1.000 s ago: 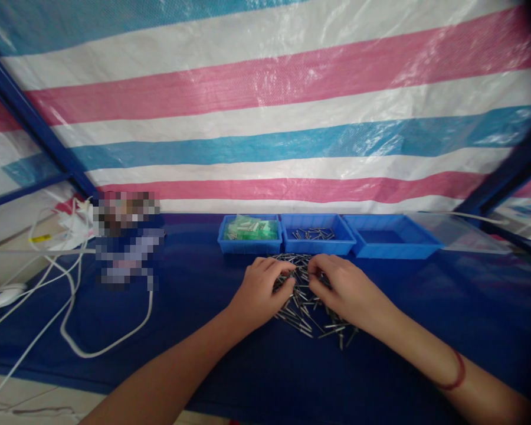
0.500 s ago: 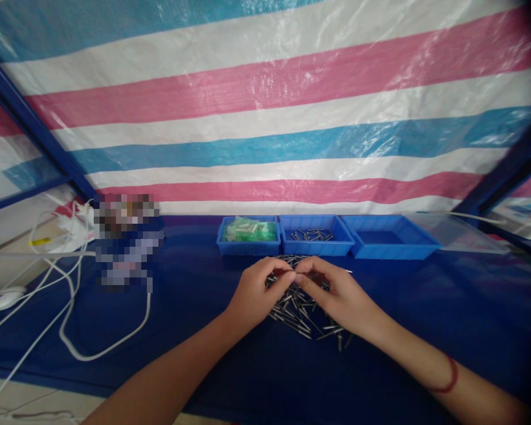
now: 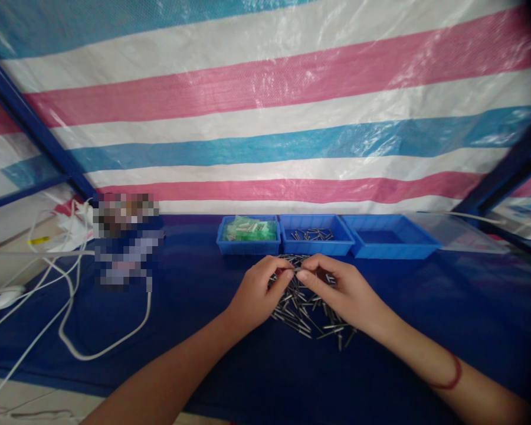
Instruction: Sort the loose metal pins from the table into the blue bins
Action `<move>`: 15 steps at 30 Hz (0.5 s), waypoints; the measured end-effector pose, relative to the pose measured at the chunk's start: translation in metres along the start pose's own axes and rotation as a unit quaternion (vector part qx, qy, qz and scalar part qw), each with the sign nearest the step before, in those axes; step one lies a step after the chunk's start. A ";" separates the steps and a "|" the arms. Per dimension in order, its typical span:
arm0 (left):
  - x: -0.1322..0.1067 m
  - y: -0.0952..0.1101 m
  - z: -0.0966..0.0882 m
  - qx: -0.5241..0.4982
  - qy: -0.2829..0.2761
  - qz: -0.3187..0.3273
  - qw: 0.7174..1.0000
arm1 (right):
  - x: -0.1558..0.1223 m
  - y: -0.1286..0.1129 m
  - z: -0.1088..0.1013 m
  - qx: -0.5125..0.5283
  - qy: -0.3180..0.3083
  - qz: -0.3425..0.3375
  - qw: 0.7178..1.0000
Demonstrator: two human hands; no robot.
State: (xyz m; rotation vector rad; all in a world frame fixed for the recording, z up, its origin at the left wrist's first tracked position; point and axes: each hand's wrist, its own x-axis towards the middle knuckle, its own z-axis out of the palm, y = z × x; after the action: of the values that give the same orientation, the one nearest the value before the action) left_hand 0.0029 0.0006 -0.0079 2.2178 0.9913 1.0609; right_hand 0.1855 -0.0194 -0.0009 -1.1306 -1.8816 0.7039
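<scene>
Loose pile of slim metal pins (image 3: 294,310) on the blue desk (image 3: 181,336), spread under and between two bare hands, many pieces crossed over one another, a few strays along the near edge. Just above the pile's far part, a small greyish piece (image 3: 297,270), apparently one such pin, though too small to tell for certain. At the pile's left, left hand (image 3: 257,289) with thumb and forefinger drawn into a narrow pinch on this piece; at the pile's right, right hand (image 3: 346,290) in a like pinch from the opposite side, palm contents, if any, hidden. Just beyond the pile, middle blue bin (image 3: 318,248) with a modest scatter of similar pins (image 3: 312,234) inside. Beyond the pile and to its left, left blue bin (image 3: 250,248) with green packaging (image 3: 256,229). Beyond the pile and to its right, right blue bin (image 3: 398,251), close beside the middle one. Judged from these amounts, work apparently only partly along: a smaller lot in the middle bin, a much larger lot loose on the desk, one piece between the fingertips. Well left of the pile, white cable (image 3: 86,356); far behind the pile, striped plastic sheet (image 3: 265,94).
</scene>
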 end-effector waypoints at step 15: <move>-0.002 -0.005 0.001 0.037 0.021 -0.033 0.999 | 0.022 0.030 -0.032 -0.189 0.210 -0.078 0.956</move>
State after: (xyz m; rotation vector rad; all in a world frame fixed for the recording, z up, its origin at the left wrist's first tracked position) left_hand 0.0012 0.0020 -0.0127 2.2123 1.1322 1.0615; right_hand 0.2206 0.0155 0.0001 -1.2320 -1.7443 0.0001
